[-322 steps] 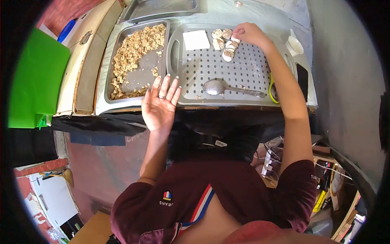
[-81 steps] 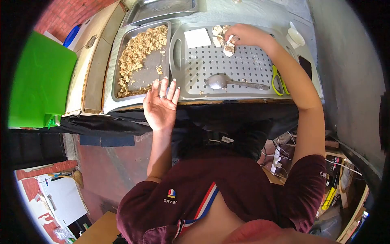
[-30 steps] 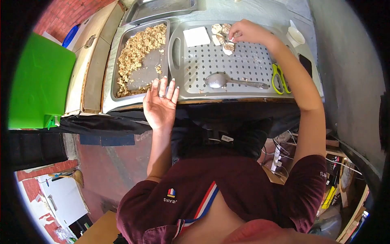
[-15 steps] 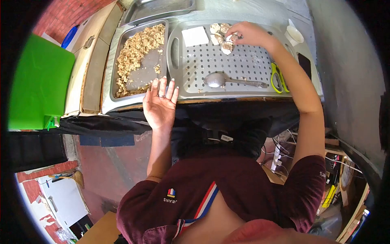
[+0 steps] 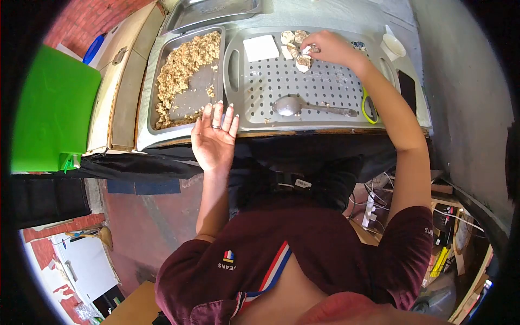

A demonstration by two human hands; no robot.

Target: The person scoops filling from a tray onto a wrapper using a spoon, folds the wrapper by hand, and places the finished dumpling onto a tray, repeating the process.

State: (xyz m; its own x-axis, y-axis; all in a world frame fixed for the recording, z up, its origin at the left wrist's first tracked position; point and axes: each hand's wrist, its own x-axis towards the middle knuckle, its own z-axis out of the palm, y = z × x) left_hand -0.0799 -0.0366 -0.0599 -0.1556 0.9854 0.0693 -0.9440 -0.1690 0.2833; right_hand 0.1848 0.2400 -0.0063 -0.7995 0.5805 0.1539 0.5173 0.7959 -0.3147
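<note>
Palm up and fingers spread, my left hand [image 5: 215, 138] is empty near the front edge of the metal pan [image 5: 203, 97], which holds a crumbly brown mixture [image 5: 181, 67]. My right hand [image 5: 333, 47] reaches to the back of the grey perforated tray [image 5: 292, 89]. Its fingers are closed on one of several small filled white pieces [image 5: 303, 63] clustered there. A white square sheet [image 5: 260, 48] lies left of the pieces. Nearer the front, a large metal spoon [image 5: 290, 106] rests on the tray. Green-handled scissors [image 5: 369, 108] are partly covered by my right forearm.
Behind the pan is another metal tray [image 5: 211, 12]. A white cup [image 5: 392, 46] and a dark flat object [image 5: 406, 89] are at the right. A green bin [image 5: 54, 111] stands at the far left, and a grey wall [image 5: 466, 97] borders the right side.
My right forearm has shifted slightly left and now covers more of the scissors. The fingers of my right hand remain at the cluster. My left hand has barely moved.
</note>
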